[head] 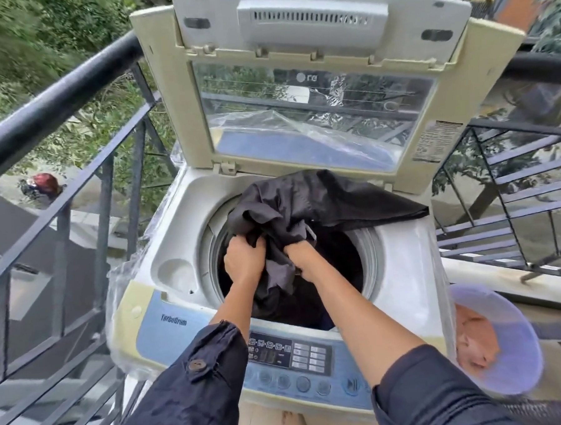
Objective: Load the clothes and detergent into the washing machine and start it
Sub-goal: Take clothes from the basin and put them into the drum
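Washing machine [402, 264], a top-loader, stands right in front of the person, and its blue control panel [290, 354] with round buttons lies nearest, partly crossed by two forearms in rolled dark sleeves [197, 389]. To the right, just beside the machine, sits a lavender basin [508, 372] with something pinkish inside. Past the panel, both hands reach over the round drum [371, 256]. The left hand [244, 258] has its fingers curled tight into a dark garment [304, 204], and the right hand [302, 260] is likewise closed in the cloth, its fingertips lost in the folds. The garment hangs bunched above the opening; one end dips into the drum, where more dark laundry lies, while a long flap trails over the rear right rim onto the machine's top. Left of the drum is a shallow moulded recess [175, 276], and clear plastic film [120, 285] clings to the machine's left side. Behind the garment the lid [314, 80] stands upright, folded at its hinge, its window showing crumpled plastic and reflections. A dark metal railing [55, 100] runs along the left and behind, with green foliage [36, 46] beyond it.
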`<act>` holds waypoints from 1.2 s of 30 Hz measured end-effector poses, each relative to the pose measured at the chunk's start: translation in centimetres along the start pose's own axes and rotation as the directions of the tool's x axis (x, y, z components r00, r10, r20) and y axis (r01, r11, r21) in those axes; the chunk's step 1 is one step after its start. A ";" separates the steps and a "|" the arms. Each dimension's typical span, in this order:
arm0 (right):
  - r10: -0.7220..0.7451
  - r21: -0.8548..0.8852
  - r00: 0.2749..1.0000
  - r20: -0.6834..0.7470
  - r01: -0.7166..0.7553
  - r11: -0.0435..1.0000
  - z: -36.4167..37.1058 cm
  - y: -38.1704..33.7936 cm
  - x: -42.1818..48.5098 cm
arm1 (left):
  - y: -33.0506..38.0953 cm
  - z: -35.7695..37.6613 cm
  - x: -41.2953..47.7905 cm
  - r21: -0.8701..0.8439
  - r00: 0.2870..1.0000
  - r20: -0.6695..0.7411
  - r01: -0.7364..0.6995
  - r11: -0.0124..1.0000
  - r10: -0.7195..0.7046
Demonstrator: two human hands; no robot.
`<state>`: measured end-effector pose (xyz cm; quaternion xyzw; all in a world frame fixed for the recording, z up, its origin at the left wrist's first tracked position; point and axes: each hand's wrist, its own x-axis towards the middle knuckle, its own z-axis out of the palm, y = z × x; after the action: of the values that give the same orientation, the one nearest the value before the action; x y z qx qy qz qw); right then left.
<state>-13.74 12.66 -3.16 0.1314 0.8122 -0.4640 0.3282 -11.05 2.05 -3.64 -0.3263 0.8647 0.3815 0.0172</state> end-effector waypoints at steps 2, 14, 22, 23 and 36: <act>0.016 -0.047 1.000 0.026 -0.015 0.999 0.3 0.1 0.2 | -0.6 0.5 0.4 0.008 0.997 0.066 0.048 0.999 -0.049; 0.183 -0.368 0.948 0.258 -0.079 0.926 1.2 0.2 0.5 | 0.5 1.6 1.6 0.263 0.914 0.348 0.117 0.958 -0.208; 0.059 -0.012 0.987 -0.153 -0.061 0.998 -0.2 1.8 3.3 | 1.2 2.4 1.3 -0.045 0.973 0.224 0.067 0.997 -0.055; 0.052 0.024 0.983 -0.178 -0.049 0.999 -0.6 1.7 3.0 | 1.5 2.6 1.2 -0.072 0.978 0.202 0.061 0.996 -0.046; -0.100 0.364 0.904 -0.417 0.267 0.893 -9.4 2.8 -1.0 | 9.5 7.7 -3.3 -0.427 0.993 0.066 -0.065 0.902 0.103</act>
<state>-15.45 22.10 -1.06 0.2079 0.7532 -0.6189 0.0799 -15.60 13.74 -2.04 -0.2678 0.7729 0.5743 -0.0328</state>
